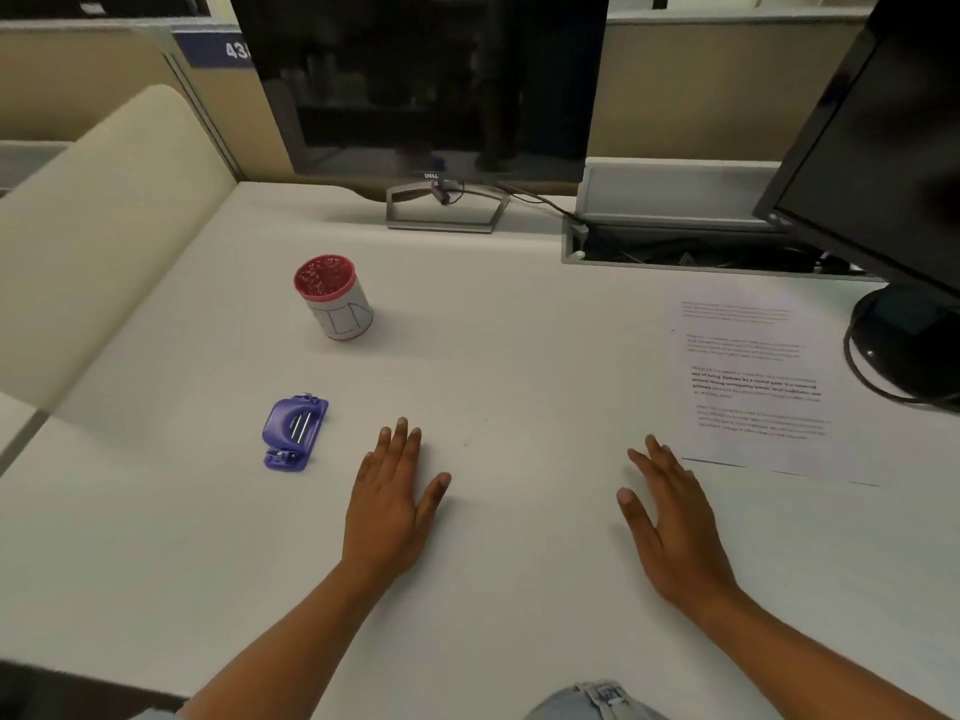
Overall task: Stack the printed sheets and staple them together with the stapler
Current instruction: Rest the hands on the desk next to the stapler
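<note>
White and matte, the table [493, 356] fills most of the view, set in an office cubicle with beige partition walls behind it. Two dark monitors stand at the back: one [431, 80] in the middle with its top cut off by the frame edge, the other [883, 148] at the far right, only partly in view, its round base [906, 345] half hidden. A cable trough [691, 252] between them holds wires too dim to tell apart.

Both hands lie flat, palms down, fingers spread and holding nothing: the left hand [392, 506] near the middle, the right hand [675, 527] well apart from it. The right hand's fingertips come just beside the near corner of the sheets [753, 376], which lie at the right of the table; how many sheets are in that pile cannot be told, and the print is too small to read. One stapler [295, 432], purple plastic and rounded, with two metal strips showing on top, lies to the left of the left hand, not touching it. One cylindrical cup [335, 298], white with a red rim, stands farther back; its contents are unclear. Blue denim [597, 701] shows at the bottom edge.
</note>
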Demonstrator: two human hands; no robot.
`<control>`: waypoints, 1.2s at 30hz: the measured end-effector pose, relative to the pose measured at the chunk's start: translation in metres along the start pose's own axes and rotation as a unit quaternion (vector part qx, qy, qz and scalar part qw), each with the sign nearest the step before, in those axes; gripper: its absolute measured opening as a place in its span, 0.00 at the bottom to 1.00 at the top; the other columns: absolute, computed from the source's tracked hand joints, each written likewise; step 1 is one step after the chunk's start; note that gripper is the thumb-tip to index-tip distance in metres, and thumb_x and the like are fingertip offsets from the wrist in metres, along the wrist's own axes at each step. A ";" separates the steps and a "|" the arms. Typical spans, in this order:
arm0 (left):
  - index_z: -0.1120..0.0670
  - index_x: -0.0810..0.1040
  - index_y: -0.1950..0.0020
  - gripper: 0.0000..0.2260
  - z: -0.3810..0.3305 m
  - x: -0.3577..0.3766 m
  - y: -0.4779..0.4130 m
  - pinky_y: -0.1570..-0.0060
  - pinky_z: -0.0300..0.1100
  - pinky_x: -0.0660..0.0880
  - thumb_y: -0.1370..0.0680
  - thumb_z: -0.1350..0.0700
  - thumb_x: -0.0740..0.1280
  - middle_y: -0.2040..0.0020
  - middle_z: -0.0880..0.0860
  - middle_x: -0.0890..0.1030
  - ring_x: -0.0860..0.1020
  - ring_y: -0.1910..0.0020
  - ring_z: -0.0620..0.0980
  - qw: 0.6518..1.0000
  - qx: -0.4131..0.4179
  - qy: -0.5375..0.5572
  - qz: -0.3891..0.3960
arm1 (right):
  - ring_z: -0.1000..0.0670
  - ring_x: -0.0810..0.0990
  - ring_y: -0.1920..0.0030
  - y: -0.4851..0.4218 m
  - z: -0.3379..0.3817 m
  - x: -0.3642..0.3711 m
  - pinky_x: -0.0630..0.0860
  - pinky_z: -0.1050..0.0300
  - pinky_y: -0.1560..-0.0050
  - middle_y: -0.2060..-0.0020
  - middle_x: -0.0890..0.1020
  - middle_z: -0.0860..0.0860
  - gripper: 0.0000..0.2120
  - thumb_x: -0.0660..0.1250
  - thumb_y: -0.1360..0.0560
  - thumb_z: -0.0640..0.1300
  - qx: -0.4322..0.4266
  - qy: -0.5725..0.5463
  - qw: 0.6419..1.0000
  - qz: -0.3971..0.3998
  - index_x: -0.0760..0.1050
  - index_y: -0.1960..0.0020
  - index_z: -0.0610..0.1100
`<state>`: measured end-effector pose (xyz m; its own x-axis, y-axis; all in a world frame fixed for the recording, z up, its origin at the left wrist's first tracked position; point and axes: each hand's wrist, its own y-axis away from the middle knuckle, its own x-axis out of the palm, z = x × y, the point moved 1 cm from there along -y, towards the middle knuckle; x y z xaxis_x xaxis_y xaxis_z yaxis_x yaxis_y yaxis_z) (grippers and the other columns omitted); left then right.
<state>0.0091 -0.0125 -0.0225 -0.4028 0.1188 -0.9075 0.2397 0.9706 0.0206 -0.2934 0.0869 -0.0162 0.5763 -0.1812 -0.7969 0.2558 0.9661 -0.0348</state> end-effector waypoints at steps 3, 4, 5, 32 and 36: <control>0.52 0.52 0.21 0.39 0.010 0.000 0.009 0.24 0.42 0.44 0.25 0.30 0.38 0.20 0.47 0.49 0.46 0.22 0.45 1.000 -0.005 -0.019 0.014 | 0.53 0.54 0.22 0.007 0.003 0.013 0.48 0.52 0.22 0.22 0.58 0.53 0.36 0.44 0.24 0.68 -0.005 0.036 0.999 0.026 0.63 0.24 0.48; 0.52 0.52 0.21 0.40 0.013 0.000 0.011 0.24 0.43 0.44 0.26 0.29 0.36 0.20 0.47 0.49 0.46 0.22 0.45 0.999 0.001 -0.031 0.017 | 0.53 0.54 0.22 0.008 0.004 0.016 0.47 0.52 0.22 0.22 0.58 0.52 0.36 0.45 0.24 0.67 -0.003 0.054 0.998 0.030 0.62 0.24 0.48; 0.52 0.52 0.21 0.40 0.014 0.000 0.013 0.24 0.44 0.45 0.26 0.29 0.35 0.20 0.48 0.50 0.46 0.22 0.45 0.999 0.008 -0.040 0.021 | 0.52 0.54 0.22 0.008 0.004 0.017 0.47 0.52 0.22 0.22 0.59 0.51 0.35 0.45 0.24 0.66 0.001 0.073 0.997 0.033 0.62 0.24 0.48; 0.47 0.83 0.49 0.08 -0.022 -0.013 -0.001 0.63 0.37 0.66 0.22 0.51 0.64 0.51 0.44 0.79 0.79 0.54 0.46 0.979 0.170 0.036 0.104 | 0.51 0.60 0.23 0.012 0.016 0.022 0.56 0.49 0.23 0.24 0.66 0.51 0.31 0.50 0.23 0.64 0.024 0.166 0.986 -0.003 0.66 0.26 0.48; 0.51 0.80 0.50 0.08 -0.027 -0.014 0.000 0.65 0.41 0.67 0.21 0.54 0.61 0.51 0.48 0.77 0.78 0.59 0.52 0.969 0.216 -0.015 0.118 | 0.51 0.60 0.23 0.011 0.015 0.023 0.56 0.49 0.23 0.24 0.66 0.51 0.31 0.50 0.23 0.63 0.022 0.168 0.986 -0.002 0.66 0.26 0.48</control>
<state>-0.0093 -0.0089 0.0011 -0.2668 0.3138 -0.9112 0.6725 0.7378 0.0572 -0.2663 0.0909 -0.0259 0.2878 -0.1068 -0.9517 0.2943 0.9556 -0.0182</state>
